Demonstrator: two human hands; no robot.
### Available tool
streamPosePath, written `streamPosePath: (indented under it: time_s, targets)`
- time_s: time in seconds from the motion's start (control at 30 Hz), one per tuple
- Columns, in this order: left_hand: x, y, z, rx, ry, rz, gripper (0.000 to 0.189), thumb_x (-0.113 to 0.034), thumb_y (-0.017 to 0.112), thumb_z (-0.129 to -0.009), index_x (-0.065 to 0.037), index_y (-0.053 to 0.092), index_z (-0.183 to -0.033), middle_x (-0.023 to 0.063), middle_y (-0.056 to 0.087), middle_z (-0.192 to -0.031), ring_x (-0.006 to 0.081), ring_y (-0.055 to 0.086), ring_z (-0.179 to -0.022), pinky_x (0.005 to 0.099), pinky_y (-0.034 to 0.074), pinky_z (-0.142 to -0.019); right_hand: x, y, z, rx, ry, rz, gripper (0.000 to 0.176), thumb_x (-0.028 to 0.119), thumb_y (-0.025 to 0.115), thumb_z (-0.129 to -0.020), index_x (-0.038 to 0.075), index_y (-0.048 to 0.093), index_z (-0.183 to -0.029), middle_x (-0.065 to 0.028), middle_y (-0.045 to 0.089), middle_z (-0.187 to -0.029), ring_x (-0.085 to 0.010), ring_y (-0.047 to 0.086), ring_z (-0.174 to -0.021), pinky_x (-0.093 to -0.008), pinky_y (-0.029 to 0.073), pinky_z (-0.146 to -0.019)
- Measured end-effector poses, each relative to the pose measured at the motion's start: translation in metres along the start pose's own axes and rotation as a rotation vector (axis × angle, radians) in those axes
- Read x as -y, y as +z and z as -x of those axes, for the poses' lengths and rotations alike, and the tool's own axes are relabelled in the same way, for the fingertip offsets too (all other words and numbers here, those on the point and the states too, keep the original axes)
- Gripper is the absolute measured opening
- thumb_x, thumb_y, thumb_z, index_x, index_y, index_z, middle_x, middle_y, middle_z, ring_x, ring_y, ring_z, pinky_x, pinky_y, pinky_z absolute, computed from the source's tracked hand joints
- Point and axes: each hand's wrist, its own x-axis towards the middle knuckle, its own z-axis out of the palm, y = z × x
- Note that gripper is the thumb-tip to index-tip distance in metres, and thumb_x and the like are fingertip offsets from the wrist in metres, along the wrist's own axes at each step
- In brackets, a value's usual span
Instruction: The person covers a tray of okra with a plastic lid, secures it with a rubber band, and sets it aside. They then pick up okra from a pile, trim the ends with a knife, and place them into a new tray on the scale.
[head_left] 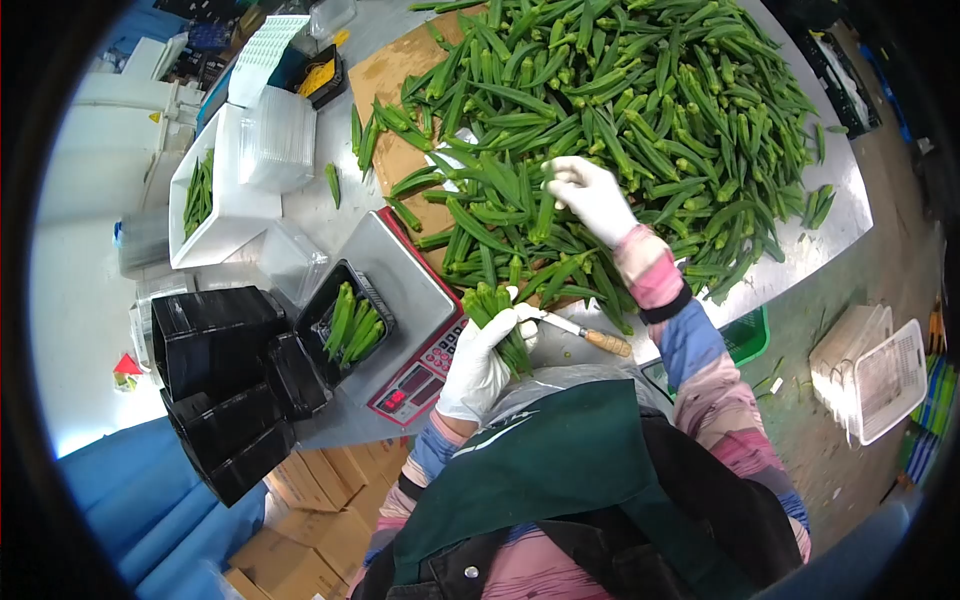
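Observation:
A bunch of green okra pods (487, 305) is held in my white-gloved left hand (478, 365), just right of the scale's keypad. My right hand (590, 198), also gloved, is over the big okra heap (690, 130), its fingers curled in around an okra pod (543, 216). Close to my left fingertips lies a knife with a wooden handle (606, 342), its blade pointing toward that hand. On the red-edged scale (405, 285) at my left, a black tray (345, 272) contains several okra pods (353, 324).
Stacked black trays (215, 340) stand left of the scale. Behind them are clear plastic containers (278, 140) and a white foam box (228, 190) with okra. Cardboard (385, 75) lies under part of the heap. A white basket (890, 385) sits on the floor at right.

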Motion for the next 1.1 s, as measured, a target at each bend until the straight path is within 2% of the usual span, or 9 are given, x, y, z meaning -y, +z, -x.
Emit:
streamPosePath:
  time_s: [0.13,0.37,0.6,0.77,0.83,0.9,0.97,1.0,1.1]
  targets:
    - [0.000,0.001,-0.001,0.006,-0.008,0.013,0.040,-0.006,0.061,-0.097,0.001,0.048,-0.135,0.0151,0.067,-0.110,0.0208,0.069,-0.088,0.0326,0.059,-0.079,0.035,-0.022,0.038,0.050,0.119,-0.363,0.027,0.002,0.057,-0.093,-0.001,0.060,-0.120,-0.0100,0.068,-0.114,-0.0152,0.068,-0.094,-0.0270,0.055,-0.081]
    - [-0.003,0.008,-0.003,0.043,0.011,0.010,0.040,-0.007,0.061,-0.098,0.001,0.047,-0.135,0.0143,0.066,-0.109,0.0208,0.069,-0.089,0.0334,0.059,-0.079,0.027,-0.019,0.081,0.093,0.063,-0.399,0.028,0.003,0.062,-0.092,0.000,0.058,-0.120,-0.0141,0.062,-0.126,-0.0236,0.064,-0.109,-0.0395,0.052,-0.098]
    - [-0.007,0.012,-0.004,0.052,0.018,0.019,0.042,-0.006,0.061,-0.098,0.000,0.047,-0.138,0.0159,0.066,-0.117,0.0220,0.070,-0.093,0.0351,0.062,-0.080,0.023,0.015,0.102,0.068,0.119,-0.523,0.027,-0.007,0.058,-0.089,0.000,0.056,-0.115,-0.0160,0.062,-0.127,-0.0228,0.064,-0.111,-0.0367,0.051,-0.099]
    - [-0.008,0.011,-0.004,0.078,0.037,0.067,0.041,-0.006,0.061,-0.098,-0.001,0.048,-0.137,0.0139,0.065,-0.118,0.0213,0.068,-0.099,0.0374,0.060,-0.087,0.026,0.032,0.113,0.055,-0.034,-0.278,0.024,-0.007,0.061,-0.086,0.002,0.058,-0.108,-0.0149,0.064,-0.123,-0.0223,0.063,-0.113,-0.0369,0.048,-0.103]
    - [-0.009,0.021,-0.001,0.072,0.059,0.125,0.040,-0.006,0.062,-0.098,-0.001,0.049,-0.136,0.0128,0.065,-0.118,0.0205,0.067,-0.104,0.0380,0.059,-0.091,0.032,0.047,0.128,0.145,0.021,-0.144,0.023,-0.004,0.066,-0.085,0.003,0.060,-0.105,-0.0130,0.066,-0.119,-0.0216,0.064,-0.113,-0.0360,0.047,-0.103]
    - [-0.008,0.018,-0.005,0.022,0.109,0.110,0.038,-0.004,0.063,-0.096,-0.001,0.052,-0.132,0.0106,0.065,-0.115,0.0189,0.065,-0.105,0.0346,0.056,-0.091,0.037,0.055,0.137,0.340,-0.326,0.388,0.027,0.004,0.077,-0.078,0.006,0.066,-0.103,-0.0090,0.066,-0.119,-0.0250,0.064,-0.111,-0.0368,0.049,-0.099]
    - [-0.005,-0.004,-0.010,-0.055,0.163,0.042,0.037,-0.002,0.063,-0.096,-0.001,0.053,-0.131,0.0098,0.065,-0.114,0.0183,0.065,-0.103,0.0324,0.056,-0.088,0.051,0.054,0.131,0.495,-0.410,0.387,0.030,0.010,0.080,-0.077,0.008,0.069,-0.105,-0.0068,0.068,-0.115,-0.0252,0.064,-0.109,-0.0383,0.050,-0.097]
    - [-0.005,-0.005,-0.011,-0.090,0.162,0.055,0.036,-0.002,0.065,-0.094,-0.001,0.054,-0.128,0.0104,0.067,-0.108,0.0188,0.066,-0.095,0.0315,0.056,-0.082,0.050,0.050,0.125,0.507,-0.304,0.267,0.029,0.013,0.081,-0.077,0.009,0.071,-0.104,-0.0069,0.070,-0.111,-0.0243,0.065,-0.105,-0.0376,0.050,-0.095]
    - [-0.011,0.003,0.000,-0.049,0.112,0.068,0.038,-0.003,0.067,-0.093,0.000,0.053,-0.128,0.0113,0.067,-0.100,0.0192,0.066,-0.085,0.0323,0.055,-0.077,0.037,0.044,0.096,0.242,-0.340,0.450,0.018,0.016,0.078,-0.081,0.008,0.073,-0.096,-0.0075,0.072,-0.104,-0.0247,0.067,-0.098,-0.0366,0.051,-0.089]
